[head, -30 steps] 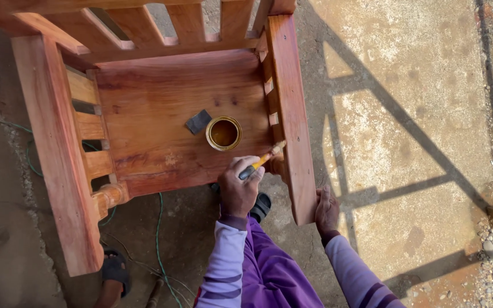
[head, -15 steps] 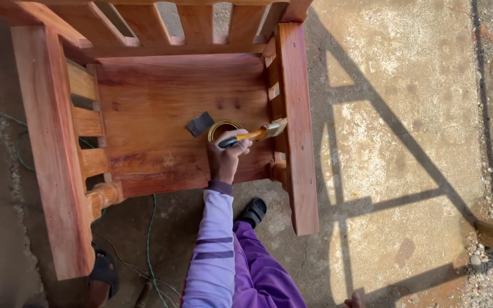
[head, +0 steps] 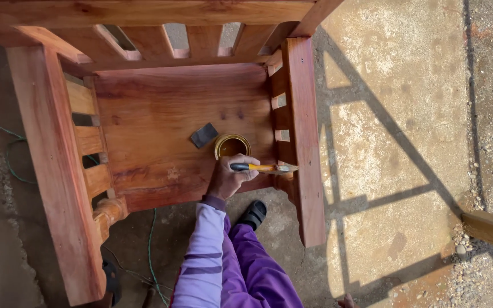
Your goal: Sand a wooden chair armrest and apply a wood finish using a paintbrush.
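A large wooden armchair (head: 161, 148) of reddish, glossy wood fills the left and middle of the view, seen from above. Its flat seat (head: 161, 131) lies between two broad armrests, the left armrest (head: 52, 171) running down the left side and the right armrest (head: 304, 142) down the middle of the picture, each with short slats beneath it. The slatted backrest (head: 201, 40) crosses the top. The chair stands on a concrete floor (head: 395, 142), where sunlight throws long bars of shadow to the right.

A wooden plank (head: 492, 228) juts in at the right edge, over a patch of gravel. A thin green cord (head: 150, 251) trails over the ground below the seat's front edge.

The person's legs in purple trousers (head: 252, 268) show at the bottom, with a black shoe (head: 252, 214) just under the seat's front.

On the seat, near its front right corner, stands a small open tin (head: 232, 145) with brown liquid inside. A dark grey square pad (head: 203, 135) lies just beside it to the left.

The left hand (head: 228, 178), in a striped lilac sleeve, is closed around the handle of a paintbrush (head: 263, 167). The brush lies level, just in front of the tin, with its bristles against the inner side of the right armrest.

Of the right hand (head: 347, 300) only a sliver shows at the bottom edge; I cannot tell whether it is open or closed.
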